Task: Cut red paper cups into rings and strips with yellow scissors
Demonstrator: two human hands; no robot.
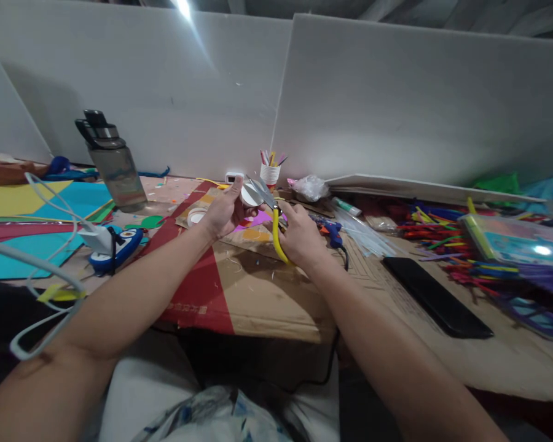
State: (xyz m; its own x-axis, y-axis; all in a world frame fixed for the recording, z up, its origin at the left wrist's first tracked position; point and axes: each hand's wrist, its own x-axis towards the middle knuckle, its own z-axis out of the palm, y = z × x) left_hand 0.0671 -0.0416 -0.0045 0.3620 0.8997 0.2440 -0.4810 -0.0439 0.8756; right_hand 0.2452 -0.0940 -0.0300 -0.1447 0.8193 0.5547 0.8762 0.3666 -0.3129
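Note:
My left hand is closed around a small white round piece, gripping it between thumb and fingers above the cardboard. In my right hand is a pair of scissors with yellow handles. The blades are parted and reach up and left to the white piece's edge; whether they bite into it I cannot tell. Below my hands lie a pink-purple scrap, and a white ring-like piece rests by my left wrist.
At left stand a water bottle, a power strip with a white cable, and coloured sheets. Behind is a paper cup of pencils. To the right are a glue gun, a black phone, pipe cleaners and a plastic box.

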